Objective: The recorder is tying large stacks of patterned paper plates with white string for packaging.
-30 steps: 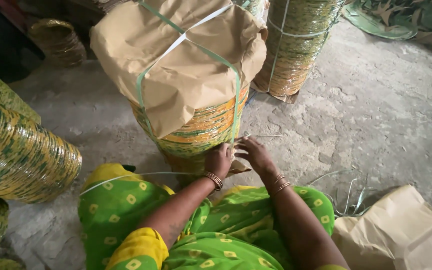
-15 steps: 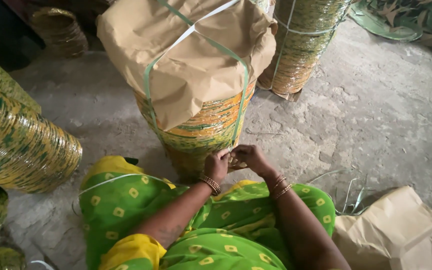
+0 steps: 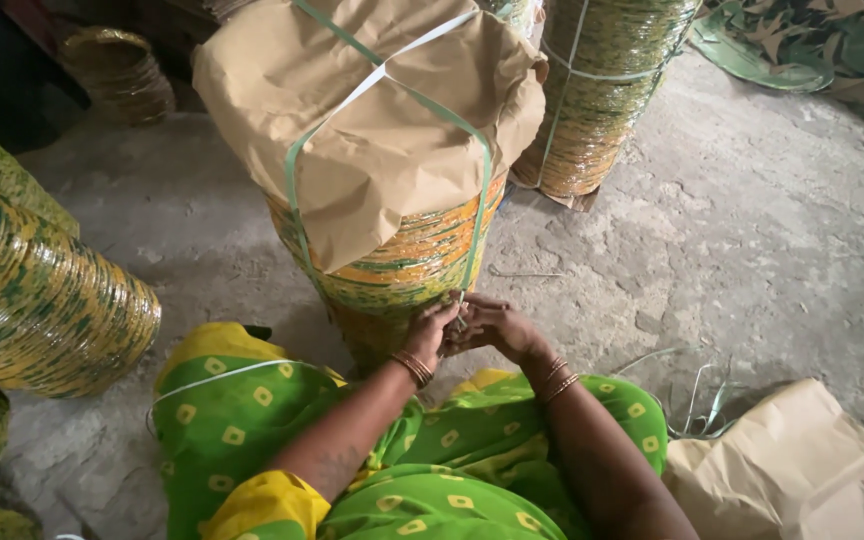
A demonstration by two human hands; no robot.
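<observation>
Both grips pinch green strap (image 3: 479, 215) at stack (image 3: 402, 265) base; bare floor (image 3: 752, 220) rightward.

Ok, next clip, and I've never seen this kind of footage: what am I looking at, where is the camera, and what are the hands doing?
There is no machine here. The one view comes from a camera worn on a person's head, looking down at their own two bare hands and their lap in green cloth with yellow squares. The left hand and right hand meet low on a tall stack of green and yellow rings, pinching a green strap that runs over its brown paper cover. The stack stands on a concrete floor. More ring stacks lie at the left and stand behind. Loose brown paper lies at the lower right.
</observation>
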